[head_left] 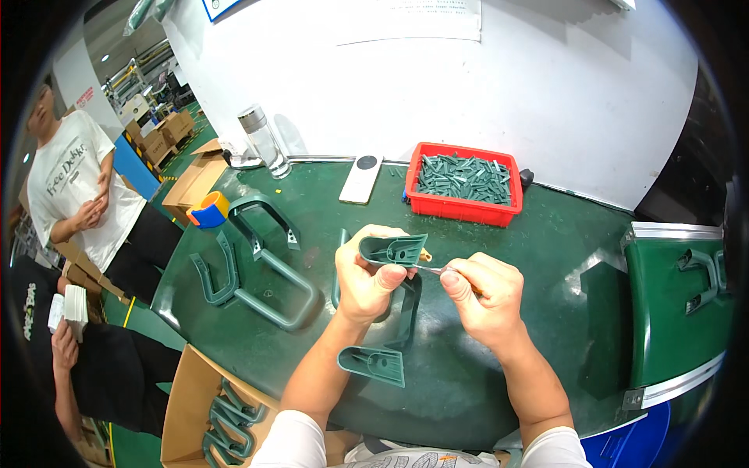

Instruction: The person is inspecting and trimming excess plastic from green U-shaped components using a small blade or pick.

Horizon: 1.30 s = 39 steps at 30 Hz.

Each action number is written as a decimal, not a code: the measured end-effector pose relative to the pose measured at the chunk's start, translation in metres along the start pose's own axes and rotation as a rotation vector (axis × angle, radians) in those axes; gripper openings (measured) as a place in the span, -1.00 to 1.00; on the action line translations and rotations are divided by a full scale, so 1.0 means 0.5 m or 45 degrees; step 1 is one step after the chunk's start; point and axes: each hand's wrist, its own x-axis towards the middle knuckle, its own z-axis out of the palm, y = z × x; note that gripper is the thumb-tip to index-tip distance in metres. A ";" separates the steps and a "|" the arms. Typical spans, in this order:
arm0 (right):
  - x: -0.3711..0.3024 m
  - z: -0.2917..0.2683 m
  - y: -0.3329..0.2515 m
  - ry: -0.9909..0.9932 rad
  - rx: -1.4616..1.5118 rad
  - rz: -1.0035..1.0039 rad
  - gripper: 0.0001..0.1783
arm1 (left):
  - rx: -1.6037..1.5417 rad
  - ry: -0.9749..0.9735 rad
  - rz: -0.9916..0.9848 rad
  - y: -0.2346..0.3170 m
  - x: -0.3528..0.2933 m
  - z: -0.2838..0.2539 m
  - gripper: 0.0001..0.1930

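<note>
My left hand (365,273) is wrapped round a dark green plastic U-shaped handle (382,251), with one hollow, ribbed end facing up. A second flared end (373,365) hangs nearer me, above my left forearm; it seems to belong to the same handle. Closed in my right hand (488,296) is a small tool with a thin metal blade (428,270), its grip mostly hidden by the fingers. The blade's tip meets the lower right edge of the hollow end, beside my left thumb. A small yellowish-brown bit (425,255) shows behind that end, too small to name.
More green handles (285,292) lie left on the green table (484,382). Behind are a red bin (464,207) of small green pieces, a white phone (361,179), a bottle (265,144) and tape (209,210). A carton (181,405) holds handles; a conveyor (663,327) stands right; two people stand left.
</note>
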 end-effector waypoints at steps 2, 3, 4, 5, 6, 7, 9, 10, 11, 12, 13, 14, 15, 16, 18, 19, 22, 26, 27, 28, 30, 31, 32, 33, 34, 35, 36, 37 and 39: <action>-0.001 0.001 0.001 0.007 -0.007 -0.006 -0.78 | 0.000 0.004 -0.001 -0.001 0.000 0.000 -0.39; -0.001 0.002 0.001 0.010 -0.012 -0.010 -0.79 | 0.002 0.002 -0.004 -0.001 0.000 -0.001 -0.39; -0.001 0.002 0.002 0.014 -0.016 -0.014 -0.79 | 0.005 0.001 -0.007 -0.002 0.000 -0.002 -0.39; -0.001 0.003 0.004 0.016 -0.029 -0.022 -0.78 | 0.007 0.002 -0.005 -0.003 -0.001 -0.003 -0.39; 0.000 0.002 0.004 0.019 -0.043 -0.033 -0.78 | 0.009 0.002 -0.001 -0.002 0.000 -0.002 -0.39; 0.000 0.001 0.003 0.023 -0.056 -0.044 -0.77 | 0.012 0.001 0.003 0.000 0.000 -0.001 -0.39; 0.003 -0.001 0.001 0.035 -0.087 -0.068 -0.79 | 0.023 -0.010 0.008 0.002 0.001 -0.001 -0.39; 0.003 -0.001 0.001 0.041 -0.104 -0.078 -0.80 | 0.027 -0.016 0.008 0.001 0.001 -0.001 -0.39; 0.003 -0.001 0.002 0.051 -0.115 -0.081 -0.81 | 0.026 -0.022 0.010 -0.001 0.000 -0.001 -0.40; 0.003 -0.002 0.002 0.062 -0.123 -0.084 -0.81 | 0.027 -0.027 0.014 -0.002 -0.001 -0.001 -0.40; 0.002 -0.002 0.002 0.073 -0.132 -0.088 -0.81 | 0.027 -0.033 0.017 -0.003 -0.002 -0.001 -0.40; 0.002 -0.003 0.003 0.093 -0.139 -0.083 -0.81 | 0.053 -0.031 0.039 -0.005 -0.002 0.000 -0.41; 0.003 -0.003 0.005 0.111 -0.144 -0.077 -0.82 | 0.081 -0.027 0.060 -0.008 -0.003 0.001 -0.42; 0.003 -0.002 0.007 0.129 -0.149 -0.071 -0.82 | 0.108 -0.024 0.081 -0.009 -0.003 0.001 -0.43; 0.002 -0.001 0.009 0.168 -0.167 -0.056 -0.82 | 0.106 -0.029 0.049 -0.007 -0.005 0.003 -0.43; 0.002 0.000 0.011 0.189 -0.177 -0.049 -0.83 | 0.105 -0.032 0.034 -0.006 -0.005 0.005 -0.44; 0.003 -0.003 0.025 0.211 -0.313 0.039 -0.79 | 0.069 -0.066 0.029 -0.008 -0.007 0.016 -0.43; 0.012 -0.020 0.072 0.188 0.033 0.334 -0.69 | 0.056 -0.175 0.013 -0.007 -0.010 0.023 -0.44; 0.012 -0.025 0.063 0.105 0.233 0.456 -0.68 | -0.001 -0.150 -0.070 -0.011 -0.009 0.008 -0.44; 0.011 -0.030 0.042 0.023 0.440 0.578 -0.66 | -0.028 -0.159 -0.105 -0.007 -0.006 -0.002 -0.44; 0.010 -0.037 0.019 -0.132 0.819 0.775 -0.58 | -0.108 -0.187 -0.093 -0.010 -0.003 -0.010 -0.44; 0.009 -0.043 0.017 -0.240 0.868 0.795 -0.58 | -0.135 -0.212 -0.110 -0.008 -0.001 -0.010 -0.45; 0.009 -0.050 0.016 -0.350 0.916 0.813 -0.57 | -0.150 -0.245 -0.107 -0.009 0.000 -0.011 -0.47; 0.011 -0.057 0.014 -0.463 0.963 0.830 -0.56 | -0.164 -0.276 -0.102 -0.009 0.000 -0.014 -0.48; 0.015 -0.063 0.008 -0.531 0.959 0.831 -0.54 | -0.179 -0.308 -0.098 -0.010 0.001 -0.017 -0.49; 0.016 -0.067 0.006 -0.578 0.958 0.845 -0.54 | -0.194 -0.322 -0.091 -0.011 0.002 -0.019 -0.50; 0.017 -0.071 0.006 -0.626 0.956 0.858 -0.54 | -0.209 -0.337 -0.082 -0.013 0.003 -0.021 -0.51; 0.018 -0.073 0.006 -0.674 0.953 0.871 -0.54 | -0.225 -0.351 -0.073 -0.013 0.004 -0.022 -0.51; 0.016 -0.071 0.008 -0.684 0.939 0.879 -0.53 | -0.230 -0.354 -0.076 -0.012 0.003 -0.021 -0.51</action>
